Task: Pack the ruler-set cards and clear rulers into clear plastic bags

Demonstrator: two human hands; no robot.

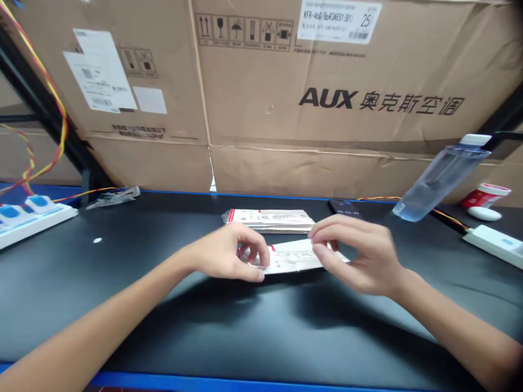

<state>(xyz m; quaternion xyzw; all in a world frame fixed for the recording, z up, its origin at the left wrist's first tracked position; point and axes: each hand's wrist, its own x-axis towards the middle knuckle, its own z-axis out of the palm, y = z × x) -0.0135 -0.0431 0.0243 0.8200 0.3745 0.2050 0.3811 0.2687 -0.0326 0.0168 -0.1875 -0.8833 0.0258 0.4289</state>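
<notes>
My left hand (229,255) and my right hand (359,251) both pinch a small flat white packet (292,257) with red print, held just above the black tabletop (122,283). The left fingers curl round its left end, the right fingers grip its right end. Just behind the packet lies a stack of similar flat packets (269,219) on the table.
Large cardboard boxes (327,98) stand along the back. A clear water bottle (441,177) leans at right, beside a white power strip (496,244), a white mouse (484,213) and a red-white tub (488,195). A dark phone (345,207) lies behind. Another power strip (28,215) and coloured wires (49,87) are at left.
</notes>
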